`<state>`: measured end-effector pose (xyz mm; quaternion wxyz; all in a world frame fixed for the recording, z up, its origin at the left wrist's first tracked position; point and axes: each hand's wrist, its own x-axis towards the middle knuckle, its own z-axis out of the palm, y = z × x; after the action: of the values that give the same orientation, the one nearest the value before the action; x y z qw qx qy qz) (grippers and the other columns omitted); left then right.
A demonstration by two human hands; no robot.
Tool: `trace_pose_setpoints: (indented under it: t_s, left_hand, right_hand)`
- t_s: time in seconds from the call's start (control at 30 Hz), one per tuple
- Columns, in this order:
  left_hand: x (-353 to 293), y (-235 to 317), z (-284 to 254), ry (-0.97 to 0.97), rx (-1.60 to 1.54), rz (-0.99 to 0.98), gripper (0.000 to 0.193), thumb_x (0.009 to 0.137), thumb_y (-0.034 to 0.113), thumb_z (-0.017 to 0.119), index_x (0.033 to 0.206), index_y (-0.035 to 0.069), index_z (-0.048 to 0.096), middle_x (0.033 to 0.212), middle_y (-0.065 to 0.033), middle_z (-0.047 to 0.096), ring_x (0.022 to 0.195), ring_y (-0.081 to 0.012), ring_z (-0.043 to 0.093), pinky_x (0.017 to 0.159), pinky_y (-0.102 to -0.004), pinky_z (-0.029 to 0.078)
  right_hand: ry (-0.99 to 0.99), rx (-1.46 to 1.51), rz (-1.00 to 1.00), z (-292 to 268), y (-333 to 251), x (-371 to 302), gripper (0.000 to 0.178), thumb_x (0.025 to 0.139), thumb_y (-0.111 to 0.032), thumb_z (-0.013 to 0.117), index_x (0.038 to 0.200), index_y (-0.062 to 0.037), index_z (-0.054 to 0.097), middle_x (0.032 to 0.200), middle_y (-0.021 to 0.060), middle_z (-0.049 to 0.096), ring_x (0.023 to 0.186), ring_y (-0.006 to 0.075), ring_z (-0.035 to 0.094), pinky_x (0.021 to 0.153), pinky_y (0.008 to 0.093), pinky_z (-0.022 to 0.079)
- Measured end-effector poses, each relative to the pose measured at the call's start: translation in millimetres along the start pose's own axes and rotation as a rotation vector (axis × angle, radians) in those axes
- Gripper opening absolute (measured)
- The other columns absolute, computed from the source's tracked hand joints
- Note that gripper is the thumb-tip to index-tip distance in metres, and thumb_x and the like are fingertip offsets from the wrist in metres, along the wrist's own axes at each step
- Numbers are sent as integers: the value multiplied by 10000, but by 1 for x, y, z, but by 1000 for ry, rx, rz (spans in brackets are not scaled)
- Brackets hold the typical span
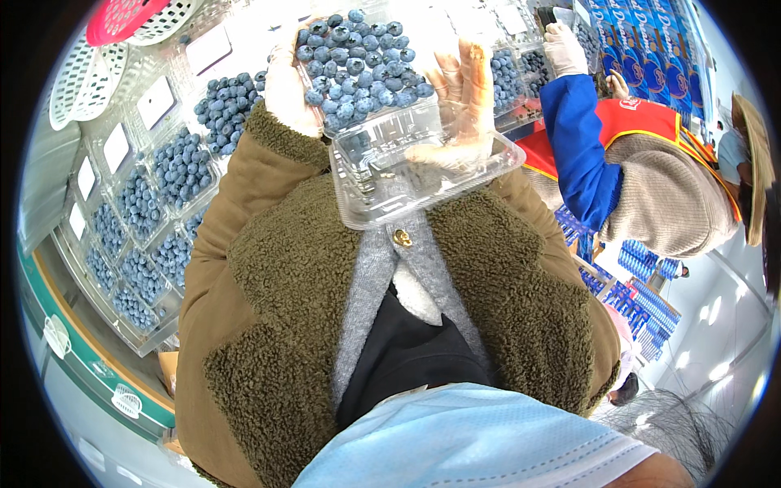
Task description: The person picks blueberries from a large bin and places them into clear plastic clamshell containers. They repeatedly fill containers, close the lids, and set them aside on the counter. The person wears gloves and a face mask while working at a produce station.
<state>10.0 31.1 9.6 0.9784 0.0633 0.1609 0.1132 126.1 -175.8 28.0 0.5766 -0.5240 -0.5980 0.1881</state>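
Note:
A clear plastic clamshell box (378, 134) heaped with blueberries (358, 69) is held up in front of my chest. Its lid (423, 191) hangs folded back toward me, with no berries on it. My left hand (291, 93), in a pale glove, is closed around the box's left side. Beside the box's right side is my right hand (468, 106), its palm showing and its fingers stretched upward. The right thumb lies along the lid, and I cannot tell whether it presses on it.
More filled blueberry boxes (179, 167) stand on the table at the left, near white rectangular pads (154, 103). White baskets (85, 81) and a red one (122, 20) sit at the far left. A co-worker's blue sleeve (573, 146) reaches in at the right, near blue cartons (651, 49).

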Motion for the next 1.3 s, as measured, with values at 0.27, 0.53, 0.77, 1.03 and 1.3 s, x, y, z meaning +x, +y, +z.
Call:
trace_pose_setpoints:
  t_s: [0.27, 0.53, 0.77, 1.03, 1.3]
  left_hand:
    - [-4, 0, 7, -39, 75, -27, 427, 1042, 454, 547, 1159, 74, 705, 1118, -112, 750, 1022, -253, 732, 928, -483, 609]
    - [-1, 1, 9, 58, 132, -101, 621, 1025, 582, 513, 1287, 32, 639, 1199, -156, 728, 1044, -304, 742, 878, -499, 638]
    - [-4, -14, 5, 109, 384, 12, 536, 1037, 478, 570, 1355, 47, 580, 1281, -175, 672, 1110, -298, 708, 919, -506, 625]
    - [24, -34, -37, 332, 1041, 441, 740, 1037, 635, 411, 1525, 79, 416, 1482, -164, 522, 1305, -321, 556, 1005, -539, 545]
    - [4, -11, 53, -116, 426, 202, 868, 977, 707, 457, 1553, 67, 345, 1587, -184, 387, 1432, -364, 421, 1109, -609, 448]
  right_hand:
    - [-108, 95, 18, -11, -6, 19, 1399, 640, -318, 989, 1656, -74, 58, 1697, 204, 148, 1551, 346, 237, 1244, 512, 253]
    - [41, 73, 123, -8, -8, 29, 1452, 644, -339, 977, 1627, 18, -30, 1664, 280, 167, 1544, 360, 217, 1253, 479, 213]
    - [312, 185, 611, 3, -1, 34, 1185, 784, -199, 872, 1624, 31, 68, 1668, 240, 188, 1522, 301, 221, 1241, 419, 201]
    - [424, 392, 536, -2, 23, 34, 869, 890, -18, 727, 1625, -80, 267, 1513, 111, 503, 1231, 182, 607, 1027, 326, 512]
    - [482, -314, -11, -41, 7, 72, 685, 773, -305, 900, 1303, -64, 540, 971, 64, 678, 916, 198, 654, 762, 330, 533]
